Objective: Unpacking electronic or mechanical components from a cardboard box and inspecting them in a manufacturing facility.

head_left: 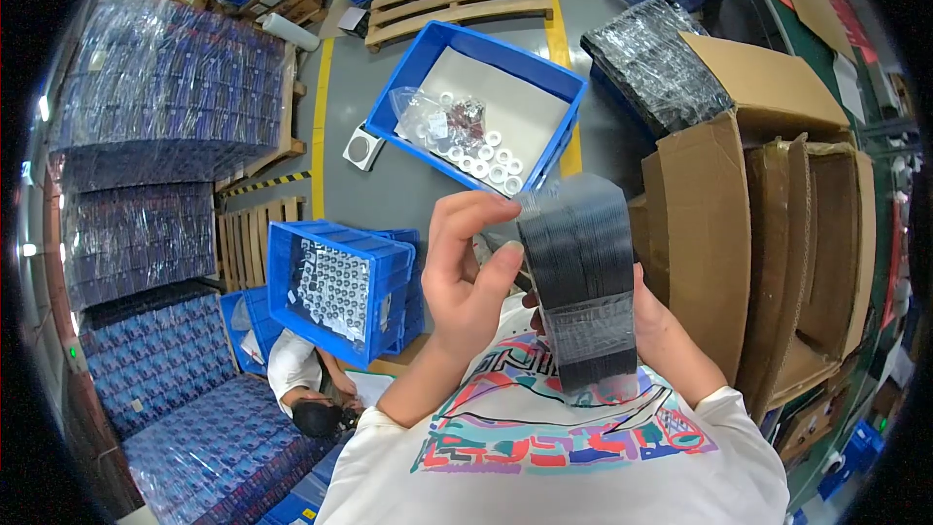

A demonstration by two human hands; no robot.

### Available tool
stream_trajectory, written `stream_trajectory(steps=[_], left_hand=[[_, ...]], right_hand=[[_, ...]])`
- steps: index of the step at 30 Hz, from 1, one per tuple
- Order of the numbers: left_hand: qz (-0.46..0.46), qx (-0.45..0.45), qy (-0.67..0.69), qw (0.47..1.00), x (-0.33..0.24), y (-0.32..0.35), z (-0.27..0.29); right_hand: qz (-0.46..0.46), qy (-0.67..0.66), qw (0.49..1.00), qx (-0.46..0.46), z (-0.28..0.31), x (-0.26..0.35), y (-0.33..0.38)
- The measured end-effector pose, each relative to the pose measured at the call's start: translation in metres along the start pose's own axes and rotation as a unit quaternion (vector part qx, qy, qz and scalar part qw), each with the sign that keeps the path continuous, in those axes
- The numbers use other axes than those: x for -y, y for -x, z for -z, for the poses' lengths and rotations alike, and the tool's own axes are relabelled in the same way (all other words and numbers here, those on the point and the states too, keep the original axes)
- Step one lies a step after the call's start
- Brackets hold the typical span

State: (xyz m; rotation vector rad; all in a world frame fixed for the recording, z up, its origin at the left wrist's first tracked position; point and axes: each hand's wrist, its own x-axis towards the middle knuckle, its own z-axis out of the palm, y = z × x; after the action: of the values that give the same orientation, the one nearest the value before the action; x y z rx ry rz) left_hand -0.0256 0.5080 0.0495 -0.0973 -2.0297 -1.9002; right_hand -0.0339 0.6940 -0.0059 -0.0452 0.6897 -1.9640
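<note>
"Where's the wrapped stack (583,267)?"

"In front of my chest, over my printed white shirt (583,486). It's a tall block of thin black pieces, with clear film about it and a shinier clear band (591,329) round its lower part."

"And your hands?"

"My right grip (653,316) is closed round the stack from behind; most of it is hidden, but the side of my palm shows at the right edge. My left grip (455,277) is at the upper left edge, forefinger and thumb bent toward it, the forefinger touching the film. I can't tell whether they pinch anything."

"What's past the stack?"

"A blue bin (413,73) on the grey floor (350,78), holding white rings (499,173) and a clear plastic bag (413,115). A wooden pallet (462,8) lies beyond it."

"To your sides?"

"On my right, an open cardboard box (695,224), and further off a load wrapped in black film (656,63). On my left, a second blue bin (386,306) full of small pale pieces (335,287). A co-worker in a white top (292,367) is just below that one."
</note>
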Motion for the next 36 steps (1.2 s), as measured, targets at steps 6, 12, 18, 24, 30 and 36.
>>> stream_trajectory(steps=[6,12,18,24,30,36], left_hand=[[-0.01,-0.003,0.011,1.0,0.001,0.0,0.0],[-0.007,-0.006,0.015,1.0,0.001,0.001,-0.001],[-0.002,-0.027,0.006,1.0,0.002,0.003,-0.005],[-0.006,-0.034,0.033,0.999,0.004,0.004,-0.007],[0.006,-0.042,0.051,0.998,0.003,0.004,-0.006],[-0.034,-0.028,0.04,0.998,0.01,0.001,-0.001]], right_hand=[[0.001,-0.003,1.0,0.003,0.001,-0.002,-0.001],[0.003,-0.006,1.0,-0.017,-0.001,-0.002,0.0],[0.009,-0.006,1.0,-0.025,-0.004,-0.002,0.001],[0.0,-0.014,1.0,-0.022,-0.003,-0.002,0.002],[0.0,-0.014,1.0,-0.012,0.001,-0.004,0.002],[-0.012,-0.014,0.999,-0.028,-0.003,-0.005,0.003]])
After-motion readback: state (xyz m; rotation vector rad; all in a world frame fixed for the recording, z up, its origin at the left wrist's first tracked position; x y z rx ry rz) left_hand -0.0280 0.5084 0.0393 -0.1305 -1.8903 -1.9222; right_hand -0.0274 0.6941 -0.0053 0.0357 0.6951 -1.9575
